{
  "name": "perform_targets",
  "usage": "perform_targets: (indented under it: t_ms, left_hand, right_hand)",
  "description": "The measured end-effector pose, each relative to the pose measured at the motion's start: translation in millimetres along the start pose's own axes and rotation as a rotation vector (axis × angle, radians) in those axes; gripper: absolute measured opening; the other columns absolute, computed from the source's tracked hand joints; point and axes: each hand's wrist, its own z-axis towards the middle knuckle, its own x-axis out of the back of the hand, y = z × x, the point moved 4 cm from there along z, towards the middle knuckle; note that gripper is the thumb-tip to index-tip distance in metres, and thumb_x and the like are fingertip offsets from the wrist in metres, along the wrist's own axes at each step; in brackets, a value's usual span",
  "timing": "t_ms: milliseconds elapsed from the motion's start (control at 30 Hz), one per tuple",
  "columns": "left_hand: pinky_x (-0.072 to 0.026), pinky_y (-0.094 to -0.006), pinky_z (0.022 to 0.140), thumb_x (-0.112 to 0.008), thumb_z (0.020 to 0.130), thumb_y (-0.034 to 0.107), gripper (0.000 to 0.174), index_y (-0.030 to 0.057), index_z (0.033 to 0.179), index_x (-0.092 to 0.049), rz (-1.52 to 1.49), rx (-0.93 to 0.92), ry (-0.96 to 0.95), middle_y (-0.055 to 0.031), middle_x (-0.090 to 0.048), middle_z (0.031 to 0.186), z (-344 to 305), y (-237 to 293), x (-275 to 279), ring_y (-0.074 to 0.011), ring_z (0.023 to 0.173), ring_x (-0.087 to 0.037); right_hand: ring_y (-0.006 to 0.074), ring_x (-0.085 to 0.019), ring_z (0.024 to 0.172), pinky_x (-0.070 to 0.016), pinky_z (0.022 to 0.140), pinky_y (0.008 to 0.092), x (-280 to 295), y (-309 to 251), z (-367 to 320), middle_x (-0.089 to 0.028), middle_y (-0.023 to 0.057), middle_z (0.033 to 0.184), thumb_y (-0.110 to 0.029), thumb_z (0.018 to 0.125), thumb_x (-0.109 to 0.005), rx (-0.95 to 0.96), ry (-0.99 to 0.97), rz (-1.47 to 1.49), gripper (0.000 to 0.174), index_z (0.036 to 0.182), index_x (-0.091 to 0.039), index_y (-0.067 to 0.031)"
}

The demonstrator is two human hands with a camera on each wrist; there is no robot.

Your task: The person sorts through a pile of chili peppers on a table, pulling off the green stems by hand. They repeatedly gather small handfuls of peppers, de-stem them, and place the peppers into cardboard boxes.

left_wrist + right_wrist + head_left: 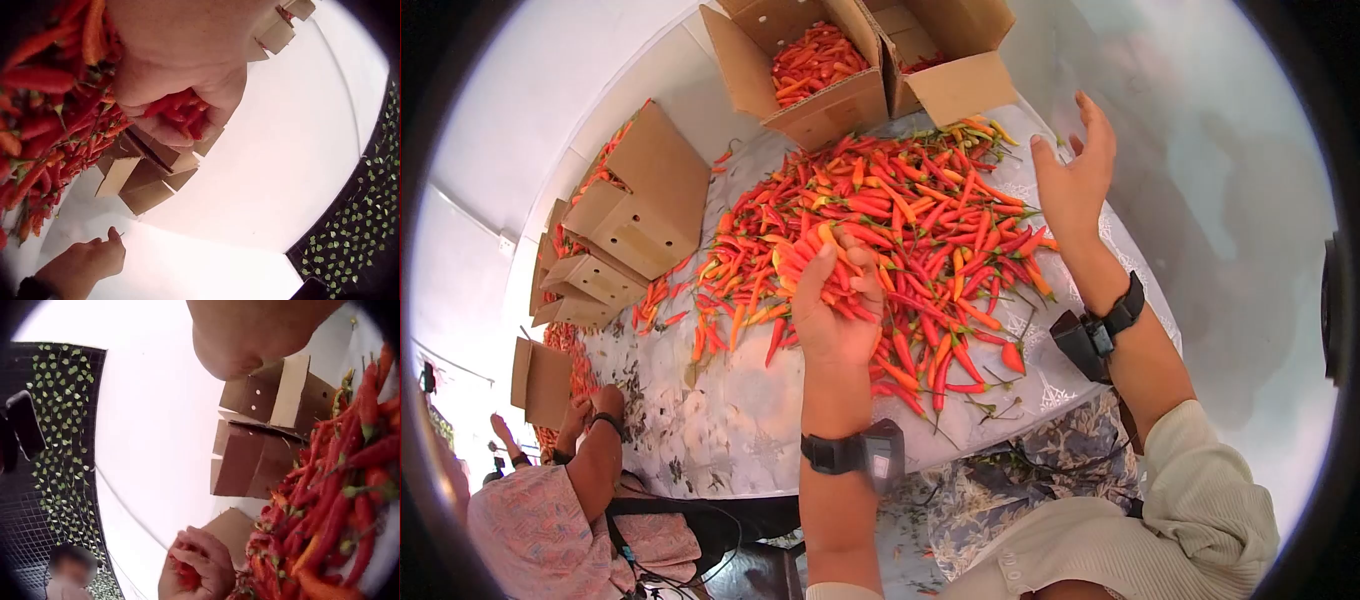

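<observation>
My left hand, palm up over the near side of the pile, grips a bunch of red and orange chili peppers. In the left wrist view, red chilies show inside its curled fingers. A large heap of chilies, many with green stems, spreads beyond it on the table. At the heap's right edge my right hand is raised, thumb apart from the fingers. A thin sliver shows at its fingertips in the left wrist view.
Cardboard boxes with chilies stand at the back and along the left. Loose stems lie on the white patterned tablecloth. Another person sits at the left, hands near more chilies. A wall rises on the right.
</observation>
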Motion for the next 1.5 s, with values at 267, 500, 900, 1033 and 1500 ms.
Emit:
perform_targets:
  t_ms: [267,500,900,1033,1500]
  left_hand:
    - [-0.0556,-0.0265,0.063,-0.057,0.086,0.008,0.021,0.0039,0.106,-0.055,-0.018,-0.086,0.076,-0.0058,-0.057,0.097,-2.7,1.2,-8.2,-0.0166,0.089,-0.059]
    - [-0.0544,-0.0266,0.062,-0.056,0.086,0.008,0.023,0.0051,0.109,-0.054,-0.001,-0.005,-0.029,-0.0056,-0.055,0.095,0.7,1.0,1.0,-0.0151,0.083,-0.056]
    - [-0.0526,-0.0252,0.06,-0.054,0.086,0.005,0.026,0.0064,0.111,-0.054,0.035,0.016,-0.015,-0.0055,-0.055,0.093,0.5,-1.8,-0.3,-0.0142,0.08,-0.054]
    - [-0.0526,-0.0254,0.06,-0.054,0.086,0.005,0.025,0.0063,0.111,-0.054,0.031,0.029,-0.007,-0.0055,-0.055,0.093,0.4,-2.8,0.1,-0.0142,0.08,-0.054]
    - [-0.0524,-0.0248,0.061,-0.055,0.086,0.007,0.021,0.0049,0.107,-0.055,0.036,-0.012,-0.035,-0.0056,-0.056,0.093,-0.3,1.1,-1.7,-0.0141,0.08,-0.054]
  right_hand:
    - [0.0315,-0.055,0.092,-0.0452,0.082,0.0408,-18.3,-42.0,-46.6,-0.058,0.0123,0.094,0.0,0.07,-0.06,0.284,-0.733,0.241,0.026,0.096,-0.06,-0.0043]
    - [0.0298,-0.056,0.09,-0.0465,0.08,0.0397,-24.1,-48.8,-75.8,-0.057,0.0106,0.088,0.001,0.066,-0.06,0.321,-1.161,0.269,0.024,0.089,-0.063,-0.005]
    - [0.0295,-0.057,0.083,-0.0468,0.071,0.0399,-23.0,-52.4,-70.4,-0.057,0.0112,0.081,-0.011,0.068,-0.066,0.229,-1.099,0.296,0.015,0.08,-0.06,-0.0046]
    - [0.0292,-0.058,0.077,-0.0464,0.068,0.0391,-24.4,-49.0,-79.4,-0.058,0.0114,0.077,-0.019,0.069,-0.07,0.255,-1.289,0.189,0.019,0.076,-0.06,-0.0041]
    - [0.0273,-0.056,0.08,-0.0458,0.07,0.0381,-13.6,-67.3,-68.3,-0.056,0.0098,0.082,-0.012,0.068,-0.071,0.248,-0.845,0.35,0.016,0.079,-0.061,-0.0069]
